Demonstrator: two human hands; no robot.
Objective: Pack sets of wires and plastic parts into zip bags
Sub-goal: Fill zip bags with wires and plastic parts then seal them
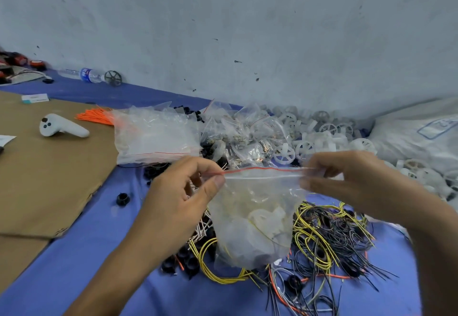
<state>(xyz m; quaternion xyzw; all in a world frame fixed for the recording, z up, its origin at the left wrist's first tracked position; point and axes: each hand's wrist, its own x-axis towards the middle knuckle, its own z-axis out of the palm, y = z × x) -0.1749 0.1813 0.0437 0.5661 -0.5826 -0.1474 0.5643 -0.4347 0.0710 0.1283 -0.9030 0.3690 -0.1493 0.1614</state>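
A clear zip bag (252, 219) with a red strip along its top hangs between my hands above the blue table cover. White plastic parts, a dark part and a thin yellow wire show through it. My left hand (183, 199) pinches the bag's top left corner between thumb and forefinger. My right hand (347, 177) pinches the top right end of the zip strip. Below the bag lies a tangle of yellow, black and orange wires (324, 239). Black plastic rings (183, 261) lie under my left wrist.
A stack of empty zip bags (156, 135) lies beyond my left hand, with small filled bags (245, 132) and a heap of white plastic wheels (322, 137) behind. Brown cardboard (49, 174) carries a white controller (62, 126) and orange ties (95, 117). A water bottle (81, 75) lies by the wall.
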